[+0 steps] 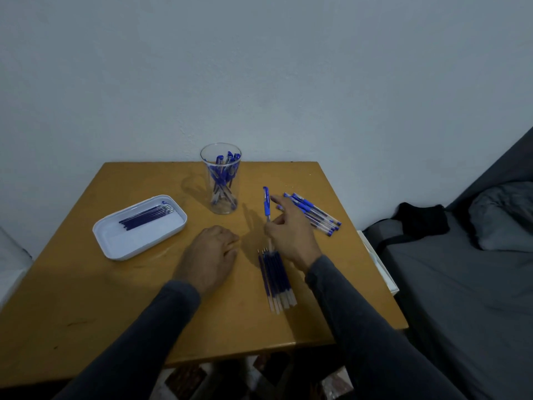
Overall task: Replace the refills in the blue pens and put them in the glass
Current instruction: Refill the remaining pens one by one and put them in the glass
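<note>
Right hand (291,235) pinches pen (266,204) upright near lower barrel; light, stiff, slick plastic, best gripped mid-barrel. Left hand (212,255) loosely curled, empty, on table (115,298).

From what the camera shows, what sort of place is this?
Probably a bedroom or small living room at home, not a workshop. A small wooden table stands against a bare wall, and a grey bed or sofa with a cushion lies beside it.

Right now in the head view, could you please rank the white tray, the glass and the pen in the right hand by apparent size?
1. white tray
2. glass
3. pen, pinched by the right hand
</note>
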`<state>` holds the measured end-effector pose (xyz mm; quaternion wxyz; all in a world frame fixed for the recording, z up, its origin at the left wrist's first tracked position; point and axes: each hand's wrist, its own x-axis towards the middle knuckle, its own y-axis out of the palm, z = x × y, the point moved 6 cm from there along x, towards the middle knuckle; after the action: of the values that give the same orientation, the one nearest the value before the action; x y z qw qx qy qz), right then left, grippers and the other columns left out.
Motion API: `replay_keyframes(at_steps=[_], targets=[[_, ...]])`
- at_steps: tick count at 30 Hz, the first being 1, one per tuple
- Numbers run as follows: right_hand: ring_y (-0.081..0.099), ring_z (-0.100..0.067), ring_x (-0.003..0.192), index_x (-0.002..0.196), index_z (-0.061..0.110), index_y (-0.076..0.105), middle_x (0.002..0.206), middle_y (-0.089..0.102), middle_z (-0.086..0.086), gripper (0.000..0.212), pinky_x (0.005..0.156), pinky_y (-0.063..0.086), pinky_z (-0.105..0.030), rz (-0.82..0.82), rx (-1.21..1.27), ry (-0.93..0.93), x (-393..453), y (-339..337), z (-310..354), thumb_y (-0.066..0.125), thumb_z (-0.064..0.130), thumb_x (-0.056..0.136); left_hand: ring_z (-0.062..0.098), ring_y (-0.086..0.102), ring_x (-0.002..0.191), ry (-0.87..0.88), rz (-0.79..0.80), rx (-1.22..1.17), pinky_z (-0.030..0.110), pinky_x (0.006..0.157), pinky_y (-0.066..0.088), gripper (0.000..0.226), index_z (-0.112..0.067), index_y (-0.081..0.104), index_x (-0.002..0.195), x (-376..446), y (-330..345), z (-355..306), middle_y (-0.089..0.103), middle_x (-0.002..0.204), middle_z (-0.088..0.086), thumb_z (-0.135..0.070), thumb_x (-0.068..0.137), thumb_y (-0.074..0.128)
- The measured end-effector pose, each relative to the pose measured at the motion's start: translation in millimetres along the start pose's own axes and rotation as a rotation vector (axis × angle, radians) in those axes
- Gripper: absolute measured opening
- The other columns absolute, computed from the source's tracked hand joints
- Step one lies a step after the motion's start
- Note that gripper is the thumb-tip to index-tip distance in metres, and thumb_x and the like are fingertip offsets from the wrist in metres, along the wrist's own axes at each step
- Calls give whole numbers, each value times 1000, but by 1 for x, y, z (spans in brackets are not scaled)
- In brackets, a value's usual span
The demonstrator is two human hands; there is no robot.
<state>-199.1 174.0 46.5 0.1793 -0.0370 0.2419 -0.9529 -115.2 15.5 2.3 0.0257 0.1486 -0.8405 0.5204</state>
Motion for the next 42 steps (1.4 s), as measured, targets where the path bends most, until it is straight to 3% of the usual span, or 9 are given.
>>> replay_keyframes(at_steps=[3, 6, 9, 11, 13, 18, 21, 28, 42], targets=[[56, -19, 46, 160, 38, 18, 63, 63, -11, 84, 37, 42, -28, 238, 375, 97, -21, 28, 7, 58, 1, 96, 10, 58, 110, -22, -71, -127, 32, 98, 49, 27, -22, 69, 124, -14, -9, -2, 65, 119, -6, -27, 100, 57], [61, -26, 50, 160, 40, 11, 68, 66, -18, 95, 39, 52, -31, 390, 542, 134, -35, 55, 11, 59, -6, 93, 5, 62, 99, -71, -141, -279, 27, 89, 52, 26, -24, 71, 120, -28, -20, 3, 68, 110, -10, -23, 102, 53], [65, -32, 57, 147, 37, 24, 81, 70, -20, 83, 43, 56, -35, 424, 601, 136, -46, 75, 14, 64, -8, 91, 3, 65, 81, -106, -129, -446, 22, 72, 51, 25, -30, 73, 109, -41, -31, 8, 72, 89, -13, -29, 105, 49], [64, -33, 58, 138, 28, 33, 77, 69, -16, 69, 44, 56, -35, 358, 587, 119, -48, 84, 11, 67, -7, 90, 13, 66, 65, -145, -83, -589, 26, 59, 54, 26, -30, 73, 99, -52, -37, 10, 70, 74, -2, -34, 105, 48], [63, -33, 58, 130, 24, 40, 74, 68, -13, 56, 47, 56, -37, 277, 567, 113, -49, 90, 7, 70, -1, 91, 21, 67, 63, -199, -48, -685, 29, 53, 56, 21, -27, 74, 100, -61, -40, 13, 71, 75, 4, -34, 103, 54], [68, -24, 65, 118, 20, 51, 84, 73, -12, 23, 47, 55, -34, 201, 536, 104, -56, 96, 4, 65, 15, 100, 14, 66, 63, -287, 11, -738, 26, 57, 55, 17, -29, 70, 112, -72, -38, 25, 74, 84, -7, -23, 97, 65], [67, -20, 60, 121, 22, 52, 84, 75, -13, 27, 46, 52, -31, 201, 526, 126, -59, 96, 0, 67, 19, 99, 10, 65, 61, -292, -9, -743, 23, 56, 54, 19, -26, 71, 114, -78, -36, 28, 74, 81, -7, -22, 96, 66], [64, -18, 62, 113, 4, 65, 83, 73, -12, 18, 50, 54, -26, 256, 595, 151, -63, 92, -6, 63, 17, 101, 6, 66, 67, -272, -21, -641, 18, 57, 50, 16, -38, 71, 108, -83, -32, 27, 73, 85, -14, -32, 93, 69], [69, -16, 68, 112, 1, 66, 88, 75, -13, 19, 49, 54, -24, 314, 629, 150, -65, 90, -7, 60, 16, 102, 0, 63, 68, -289, -32, -607, 14, 57, 49, 15, -37, 72, 107, -86, -31, 27, 72, 84, -11, -40, 94, 65]])
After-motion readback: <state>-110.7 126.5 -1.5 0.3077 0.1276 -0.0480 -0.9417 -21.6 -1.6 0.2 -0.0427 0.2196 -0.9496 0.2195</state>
